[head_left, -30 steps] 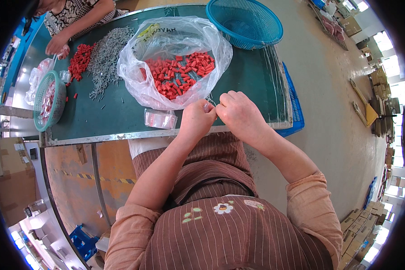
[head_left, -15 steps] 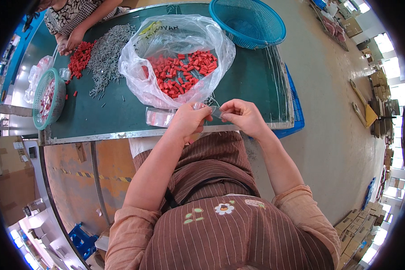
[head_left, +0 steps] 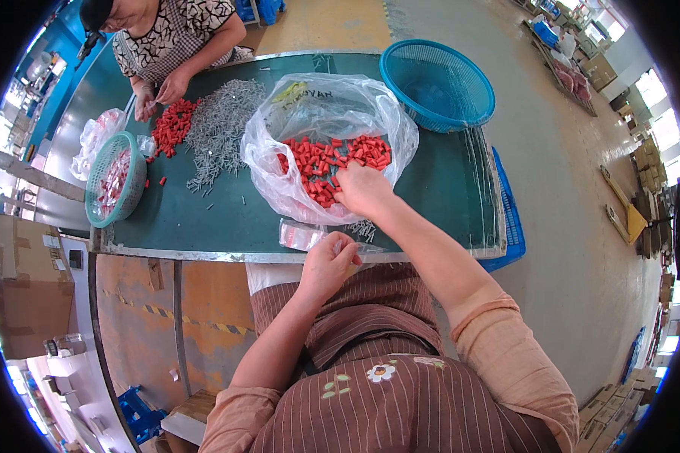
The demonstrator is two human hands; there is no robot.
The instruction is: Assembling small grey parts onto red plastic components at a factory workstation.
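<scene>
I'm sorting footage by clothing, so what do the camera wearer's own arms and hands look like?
The left hand and right hand wear no gloves, and the forearms are uncovered. Plain peach-orange fabric sleeves look loose and wrinkled, bunched at their lower edges. No cables, markings or watch show.

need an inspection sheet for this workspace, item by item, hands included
Surface: green tabletop with a metal edge
Work items: red pieces inside a large clear bag; flat packets between it and the near edge
Clutter: grey pieces and a red pile loose at left; green basket, filled; blue basket at far right
Left hand: fingers curled on a clear plastic piece
Right hand: in the bag, at the red pieces; grip hidden
Cables: nothing seen
Surroundings: co-worker at far left; cardboard boxes; yellow pallet jack
</scene>
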